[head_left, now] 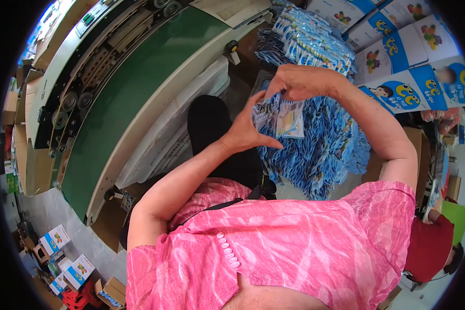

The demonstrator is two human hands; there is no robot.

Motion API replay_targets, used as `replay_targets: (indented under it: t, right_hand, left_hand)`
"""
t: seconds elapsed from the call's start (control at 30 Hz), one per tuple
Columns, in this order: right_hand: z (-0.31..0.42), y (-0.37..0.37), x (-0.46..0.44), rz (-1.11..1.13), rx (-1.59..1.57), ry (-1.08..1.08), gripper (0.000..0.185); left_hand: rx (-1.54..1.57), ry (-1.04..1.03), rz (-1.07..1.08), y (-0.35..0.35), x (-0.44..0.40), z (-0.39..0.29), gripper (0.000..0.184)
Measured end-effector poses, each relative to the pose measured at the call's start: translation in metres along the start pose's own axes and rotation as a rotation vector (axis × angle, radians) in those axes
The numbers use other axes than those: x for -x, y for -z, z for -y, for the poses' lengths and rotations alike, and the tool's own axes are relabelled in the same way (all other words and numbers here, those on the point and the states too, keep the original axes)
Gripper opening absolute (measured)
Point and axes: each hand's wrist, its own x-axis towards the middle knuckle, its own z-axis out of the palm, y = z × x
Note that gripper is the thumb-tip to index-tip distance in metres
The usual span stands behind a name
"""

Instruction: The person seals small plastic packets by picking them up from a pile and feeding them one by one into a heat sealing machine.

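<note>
My left hand (248, 128) curves round a small bunch of blue-striped packets (266, 114), with its thumb stretched out along the near side. Over the far end of the same bunch, my right hand (299, 82) is bent with its fingers closed and pointing down; its fingertips are partly hidden. A clear packet with a pale label (289, 121) lies just beneath my right hand. Below and right of both hands spreads a large heap of blue-striped packets (320, 150). Further off, more packets (310, 41) are stacked in overlapping rows.
A green conveyor belt (108, 113) with a pale rail curves along my left. White-and-blue printed cartons (398, 57) stand at the far right. A person in a red top (429, 248) is at the lower right. More boxes (80, 271) sit on the floor at lower left.
</note>
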Motion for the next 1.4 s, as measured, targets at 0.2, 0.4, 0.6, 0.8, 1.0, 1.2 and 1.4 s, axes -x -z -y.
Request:
replay_targets:
  t: [0.2, 0.4, 0.6, 0.8, 1.0, 1.2, 1.4]
  right_hand:
    - [-0.008, -0.021, -0.001, 0.007, -0.267, -0.127, 0.031]
    - [-0.026, -0.037, 0.025, -0.884, -0.457, -0.29, 0.043]
    - [-0.073, -0.164, 0.045, -0.423, 0.172, -0.975, 0.07]
    - [-0.068, -0.202, 0.034, -1.074, 0.096, -0.756, 0.048]
    - [-0.068, -0.186, 0.041, -1.256, -0.977, -0.594, 0.027]
    - [-0.047, -0.066, -0.022, -1.036, -1.615, -0.049, 0.044]
    - [-0.044, 0.06, -0.149, -1.061, -1.004, 0.102, 0.037]
  left_hand:
    - [0.277, 0.119, -0.171, -0.026, -0.002, 0.008, 0.082]
    - [0.198, 0.037, -0.367, 0.029, 0.015, -0.036, 0.062]
    - [0.144, 0.22, -0.297, 0.064, 0.07, -0.073, 0.054]
    - [0.134, 0.197, -0.482, 0.069, 0.106, -0.093, 0.054]
    - [0.252, 0.066, -0.544, 0.085, 0.122, -0.1, 0.051]
    - [0.283, -0.004, -0.613, 0.093, 0.131, -0.108, 0.047]
    - [0.279, 0.006, -0.683, 0.09, 0.144, -0.128, 0.046]
